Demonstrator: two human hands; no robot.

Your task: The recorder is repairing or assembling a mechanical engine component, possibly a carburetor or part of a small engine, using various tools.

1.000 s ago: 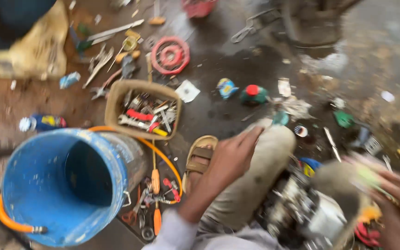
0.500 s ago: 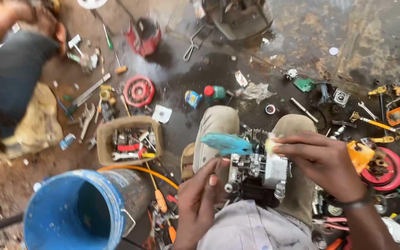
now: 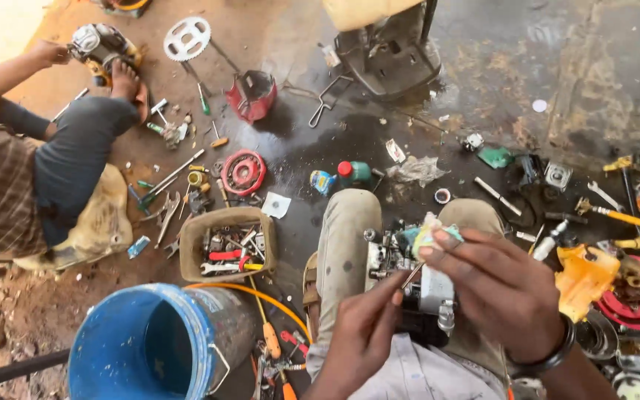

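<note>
Camera shifted; hands (image 3: 498,289) above engine (image 3: 409,274).

small engine (image 3: 409,278) half behind hands

Seen from above, the left hand (image 3: 364,337) pinches a thin metal rod (image 3: 411,276) whose tip points toward a small engine (image 3: 409,278) resting between the person's knees. The right hand (image 3: 501,285) grips a small light-coloured piece (image 3: 435,235) just above the engine. On the oily floor (image 3: 498,81) to the left stand a blue bucket (image 3: 146,348) and a box of tools (image 3: 224,244), with a red ring-shaped part (image 3: 242,172) beyond it. An orange housing (image 3: 583,278) lies to the right. Another person sits at far left, one hand (image 3: 50,52) on a second engine (image 3: 98,43).
</note>
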